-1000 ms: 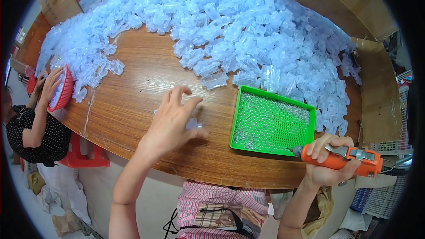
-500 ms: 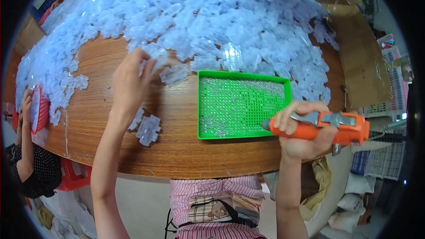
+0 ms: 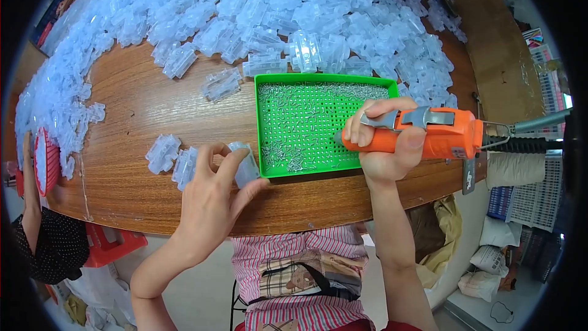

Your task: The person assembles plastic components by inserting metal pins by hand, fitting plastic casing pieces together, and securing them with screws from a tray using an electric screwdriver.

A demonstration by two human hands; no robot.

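My right hand [image 3: 392, 141] is wrapped round an orange power screwdriver [image 3: 444, 138] with a grey lever along its side. The driver's tip points left over the green perforated tray [image 3: 309, 77], which holds many small silvery screws [image 3: 293, 154]. My left hand [image 3: 214, 199] has its thumb and fingers around a clear plastic part [image 3: 247, 170] against the tray's left side. A second clear part [image 3: 185, 168] lies by my left fingers, with another clear part [image 3: 163, 152] beyond it. A separate clear piece [image 3: 222, 84] rests above the tray's left corner.
A large heap of clear plastic parts [image 3: 245, 12] covers the far side of the wooden table [image 3: 141, 92]. Cardboard [image 3: 496, 67] stands at the right, where a cable [image 3: 533, 145] runs from the driver. Another person's arm [image 3: 29, 190] is beside a red basket [image 3: 50, 162] at far left.
My left hand has come from the heap toward me, bringing a clear part beside the tray. The driver, still in my right hand, has shifted slightly up and left in view.
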